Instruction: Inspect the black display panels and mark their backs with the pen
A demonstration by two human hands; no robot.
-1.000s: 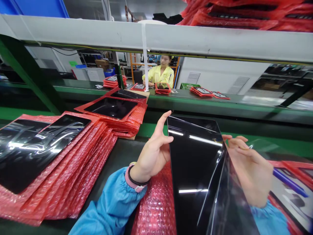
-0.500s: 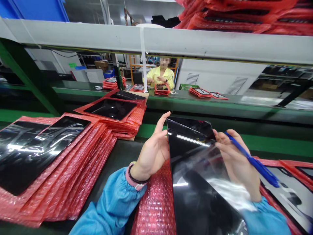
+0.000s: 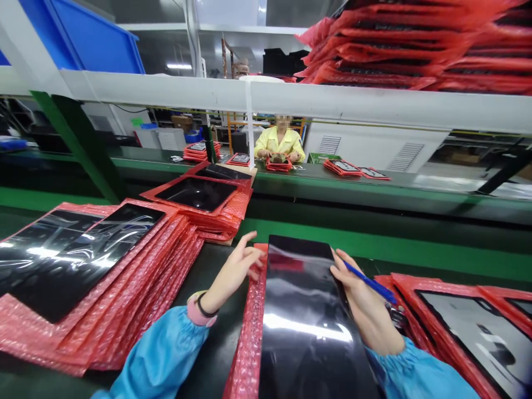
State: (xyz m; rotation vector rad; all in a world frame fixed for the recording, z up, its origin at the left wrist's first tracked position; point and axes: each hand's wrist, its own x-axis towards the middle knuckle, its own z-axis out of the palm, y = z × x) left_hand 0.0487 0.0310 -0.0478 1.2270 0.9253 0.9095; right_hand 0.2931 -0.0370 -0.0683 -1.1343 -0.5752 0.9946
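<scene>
A glossy black panel (image 3: 305,321) lies flat in front of me on a red bubble-wrap bag (image 3: 247,343). My left hand (image 3: 235,271) rests at the panel's far left edge, fingertips touching it and the bag. My right hand (image 3: 361,305) lies along the panel's right edge and holds a blue pen (image 3: 368,281) between its fingers. Both sleeves are light blue; a black bead bracelet sits on the left wrist.
Stacks of red bags topped by black panels lie at the left (image 3: 78,266), behind it (image 3: 199,197) and at the right (image 3: 469,332). A green conveyor frame (image 3: 374,244) runs across. A person in yellow (image 3: 279,143) works beyond. More red bags fill the overhead shelf (image 3: 415,50).
The panel was held upright and tilted in both hands; now it lies flat on the red bag. Both hands came down with it, and the camera view tipped upward.
</scene>
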